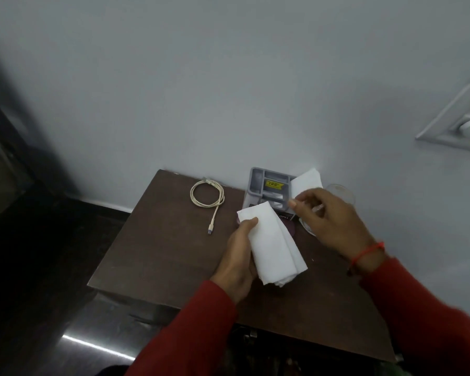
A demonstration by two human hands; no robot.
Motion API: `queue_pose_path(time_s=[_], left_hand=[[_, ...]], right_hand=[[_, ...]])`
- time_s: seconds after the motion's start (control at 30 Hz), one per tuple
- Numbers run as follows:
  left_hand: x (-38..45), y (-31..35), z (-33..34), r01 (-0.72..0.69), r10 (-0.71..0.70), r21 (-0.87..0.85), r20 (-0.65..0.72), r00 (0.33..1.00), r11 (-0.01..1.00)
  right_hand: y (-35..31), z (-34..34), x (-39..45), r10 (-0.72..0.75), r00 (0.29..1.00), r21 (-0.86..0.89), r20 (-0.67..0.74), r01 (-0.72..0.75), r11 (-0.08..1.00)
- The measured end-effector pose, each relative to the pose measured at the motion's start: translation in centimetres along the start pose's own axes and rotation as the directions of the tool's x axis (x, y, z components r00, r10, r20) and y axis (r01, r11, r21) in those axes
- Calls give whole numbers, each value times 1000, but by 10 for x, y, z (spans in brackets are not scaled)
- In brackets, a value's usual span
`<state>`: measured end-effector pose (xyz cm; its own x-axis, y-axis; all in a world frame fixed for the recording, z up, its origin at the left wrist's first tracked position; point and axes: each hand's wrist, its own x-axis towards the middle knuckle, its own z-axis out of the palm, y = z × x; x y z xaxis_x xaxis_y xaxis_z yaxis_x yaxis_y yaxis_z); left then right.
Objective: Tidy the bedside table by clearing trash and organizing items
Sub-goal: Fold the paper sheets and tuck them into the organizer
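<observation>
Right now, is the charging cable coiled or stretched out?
Coiled. The cable lies looped on the table, with only its plug end trailing straight.

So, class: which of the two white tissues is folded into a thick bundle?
The tissue in the left hand; the other tissue, pinched by the right hand, is a single flat sheet.

It looked like a bedroom corner: a small dark-brown wooden bedside table [158, 256] stood against a plain grey painted wall [228, 77], beyond the fingers.
</observation>
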<state>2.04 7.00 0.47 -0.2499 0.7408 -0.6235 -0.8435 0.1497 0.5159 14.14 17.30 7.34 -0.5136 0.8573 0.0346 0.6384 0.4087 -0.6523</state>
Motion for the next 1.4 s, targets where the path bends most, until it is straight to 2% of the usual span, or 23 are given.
queue_pose_path(time_s=[0.07, 0.13, 0.2, 0.27, 0.43, 0.6, 0.73, 0.83, 1.03, 1.13, 1.33, 1.4], left_hand=[[-3, 0, 1, -6, 9, -57, 49, 999, 998], [-5, -2, 1, -65, 68, -33, 99, 993, 997], [-5, -6, 0, -145, 140, 31, 135, 981, 989], [-3, -8, -2, -203, 189, 87, 153, 970, 975], [-2, -13, -2, -240, 223, 115, 148, 964, 964], [-5, -8, 0, -146, 139, 50, 129, 982, 988], [-2, -9, -2, -187, 178, 93, 97, 979, 978], [0, -11, -4, -216, 206, 130, 85, 975, 968], [1, -14, -3, -265, 259, 84, 75, 963, 961], [0, -15, -1, -282, 279, 46, 72, 958, 958], [2, -13, -2, -257, 259, -31, 113, 959, 966], [3, -13, -4, -233, 233, -14, 120, 965, 972]], right_hand=[[12, 16, -20, 123, 990, 191, 62, -133, 972], [26, 33, -35, 203, 971, 381, 124, -235, 894], [36, 48, -48, 239, 964, 534, 119, -265, 803], [42, 57, -55, 253, 963, 611, 95, -257, 749], [47, 60, -53, 273, 961, 675, 38, -226, 702], [44, 62, -54, 299, 954, 747, 8, -205, 633], [41, 60, -55, 197, 977, 687, -82, -88, 721], [39, 62, -56, 129, 988, 667, -79, -44, 744], [39, 68, -57, 108, 987, 561, -122, -21, 827], [38, 67, -55, 141, 982, 644, -125, -28, 764], [37, 58, -51, 287, 955, 863, -75, -82, 499], [37, 58, -51, 296, 955, 878, -19, -126, 461]])
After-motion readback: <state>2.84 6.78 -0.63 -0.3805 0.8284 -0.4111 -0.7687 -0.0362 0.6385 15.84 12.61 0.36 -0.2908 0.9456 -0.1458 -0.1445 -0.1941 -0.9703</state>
